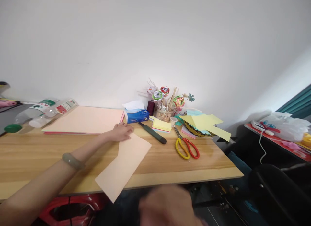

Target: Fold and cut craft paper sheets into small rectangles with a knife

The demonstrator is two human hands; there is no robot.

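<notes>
My left hand (pixel 122 132), with a bangle (pixel 73 161) on its wrist, rests on the top corner of a pale peach sheet of paper (pixel 131 158). Its fingers are spread over the paper rather than wrapped round it. The sheet has a stepped cut edge and lies slantwise, its lower corner hanging past the table's front edge. Low in the view, in front of the table, my right hand (pixel 167 205) is smeared by motion, so its fingers do not show clearly. Scissors (pixel 184 145) with one yellow and one red handle lie to the right, apart from both hands.
Behind the sheet lie a dark green pen-shaped tool (pixel 154 134), a blue tissue pack (pixel 136 115) and yellow note slips (pixel 161 124). Paper flowers (pixel 165 90) stand in a jar. A stack of large paper (pixel 85 120) and plastic bottles (pixel 39 109) lie left; yellow paper (pixel 204 124) tops a basket.
</notes>
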